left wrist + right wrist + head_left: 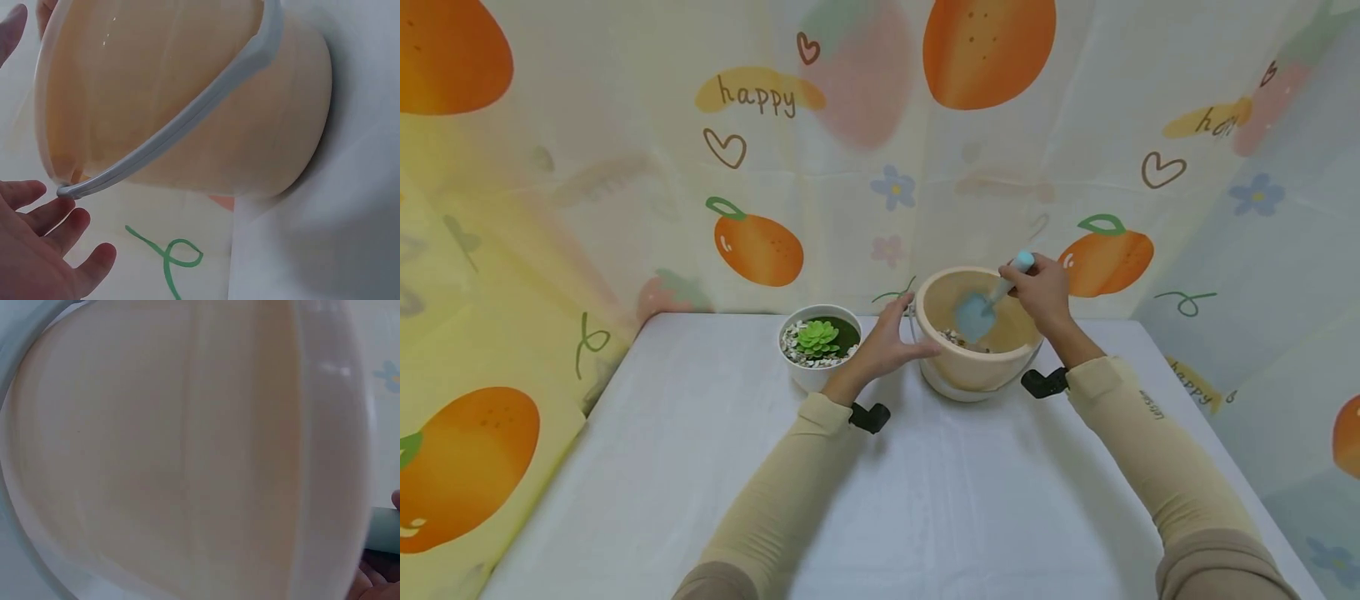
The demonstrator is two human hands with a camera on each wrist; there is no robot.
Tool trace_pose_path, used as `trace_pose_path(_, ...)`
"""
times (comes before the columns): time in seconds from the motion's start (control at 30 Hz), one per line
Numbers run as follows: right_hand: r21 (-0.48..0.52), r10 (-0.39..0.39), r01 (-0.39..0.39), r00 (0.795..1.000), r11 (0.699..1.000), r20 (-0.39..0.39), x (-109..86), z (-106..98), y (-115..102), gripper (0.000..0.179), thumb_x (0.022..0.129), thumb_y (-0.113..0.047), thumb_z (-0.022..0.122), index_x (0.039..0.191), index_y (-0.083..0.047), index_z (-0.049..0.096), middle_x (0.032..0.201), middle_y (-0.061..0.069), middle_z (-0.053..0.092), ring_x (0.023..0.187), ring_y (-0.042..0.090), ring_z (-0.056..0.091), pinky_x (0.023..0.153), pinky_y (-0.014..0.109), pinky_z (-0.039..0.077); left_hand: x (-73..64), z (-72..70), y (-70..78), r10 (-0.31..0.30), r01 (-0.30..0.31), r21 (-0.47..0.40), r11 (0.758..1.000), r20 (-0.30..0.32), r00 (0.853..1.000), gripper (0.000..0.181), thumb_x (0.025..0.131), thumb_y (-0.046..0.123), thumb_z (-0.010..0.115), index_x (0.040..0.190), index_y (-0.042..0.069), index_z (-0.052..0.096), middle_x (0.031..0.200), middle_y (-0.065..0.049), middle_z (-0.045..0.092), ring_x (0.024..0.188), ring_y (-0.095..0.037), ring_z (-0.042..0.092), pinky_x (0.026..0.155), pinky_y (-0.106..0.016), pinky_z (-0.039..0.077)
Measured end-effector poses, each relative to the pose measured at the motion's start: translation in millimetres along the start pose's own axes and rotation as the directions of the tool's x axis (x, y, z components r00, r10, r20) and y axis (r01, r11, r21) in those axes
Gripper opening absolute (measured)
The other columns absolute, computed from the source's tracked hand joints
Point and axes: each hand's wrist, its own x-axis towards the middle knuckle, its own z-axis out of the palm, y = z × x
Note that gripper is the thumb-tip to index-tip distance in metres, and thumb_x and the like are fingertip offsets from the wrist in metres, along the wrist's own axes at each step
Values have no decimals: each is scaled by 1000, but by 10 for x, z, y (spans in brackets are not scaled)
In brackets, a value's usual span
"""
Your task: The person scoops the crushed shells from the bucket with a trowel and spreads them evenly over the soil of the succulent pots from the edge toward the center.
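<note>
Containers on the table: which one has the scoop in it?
The beige bucket on the right, tilted toward the camera, with the blue scoop inside. The small white pot left of it holds a green succulent.

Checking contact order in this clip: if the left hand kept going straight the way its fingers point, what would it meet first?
Probably the beige bucket: the left hand points at its side, near the white handle. Contact unclear.

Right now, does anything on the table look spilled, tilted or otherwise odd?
Only the beige bucket stands out: it is tipped toward the person, not flat. The left hand steadies its side while the right hand holds a blue scoop inside. Nothing looks spilled on the white table.
</note>
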Motion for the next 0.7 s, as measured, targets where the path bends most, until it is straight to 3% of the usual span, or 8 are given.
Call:
trace_pose_path(0.2, -207, -28, 45, 996, 977, 84, 45, 70, 68, 25, 93, -22, 65, 102, 2, 64, 81, -2, 59, 77, 10, 56, 65, 16, 52, 37, 65, -3, 22, -22, -3, 1000, -12, 1000, 103, 75, 29, 83, 153, 2, 22, 158, -16, 28, 149, -30, 23, 120, -49, 24)
trace_pose_path(0.4, -411, -90, 149, 983, 899, 160, 75, 168, 97, 22, 92, -21, 65, 88, 0, 59, 75, 10, 58, 65, 17, 52, 60, 26, 43, 35, 99, 5, -21, 21, -1, 1000, -12, 1000, 107, 76, 35, 83, 155, 4, 18, 161, -14, 22, 150, -29, 19, 120, -49, 22)
trace_pose_path(0.6, -486, -94, 201, 967, 850, 236, 86, 295, 111, 29, 93, -21, 64, 106, 5, 61, 94, 22, 66, 84, 33, 59, 76, 43, 48, 49, 134, -10, -39, 39, 8, 999, -31, 999, 108, 76, 40, 82, 156, 6, 18, 161, -14, 23, 149, -30, 21, 119, -50, 25)
trace_pose_path(0.7, -488, -116, 235, 958, 840, 262, 92, 359, 135, 29, 93, -20, 63, 106, 5, 60, 100, 25, 67, 89, 35, 61, 81, 47, 49, 64, 149, -14, -36, 36, 11, 999, -34, 999, 107, 76, 40, 82, 156, 6, 18, 160, -14, 24, 149, -30, 23, 119, -50, 25)
